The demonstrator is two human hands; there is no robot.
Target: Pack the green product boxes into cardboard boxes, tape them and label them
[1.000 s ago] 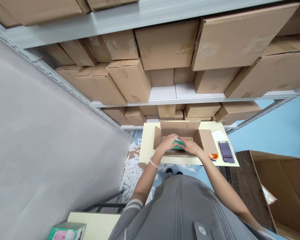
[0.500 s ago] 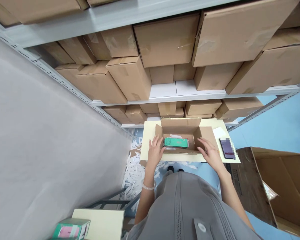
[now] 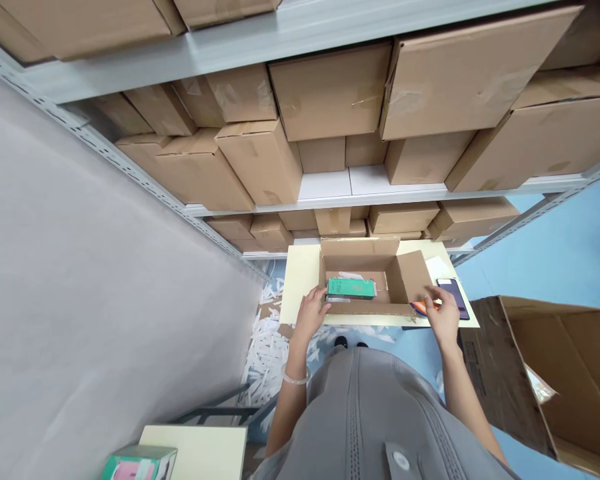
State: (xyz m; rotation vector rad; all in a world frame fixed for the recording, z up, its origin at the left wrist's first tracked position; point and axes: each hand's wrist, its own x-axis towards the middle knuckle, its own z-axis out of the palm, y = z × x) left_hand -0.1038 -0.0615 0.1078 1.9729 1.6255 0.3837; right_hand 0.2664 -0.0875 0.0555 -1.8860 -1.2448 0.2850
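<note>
From where I stand, the person's left hand (image 3: 313,310) is at the near left corner of an open carton (image 3: 360,247), half open, fingers loosely bent and thumb held apart from them; whether it grips the cardboard or merely rests against it I can't tell. Just beyond those fingertips, to their right, a green box (image 3: 351,288) lies flat inside the carton, between the two hands, with some white strips (image 3: 350,275) beside it. The right hand (image 3: 443,313) is off the carton's other end, its fingers bent downward and partly curled near the outer edge of the folded-out flap (image 3: 414,275). An orange-and-blue object (image 3: 419,307) sits immediately left of those fingers, and I can't make out whether they have hold of it. Just beside the right hand, on its outer side, a dark phone (image 3: 453,297) lies on the pale yellow table (image 3: 299,267) under the carton. Farther right of that hand, a big open box (image 3: 510,373) stands lower down. Past both hands rise shelves (image 3: 325,187) stacked with brown boxes (image 3: 330,93), and white paper strips (image 3: 265,350) litter the floor left of the left wrist.
</note>
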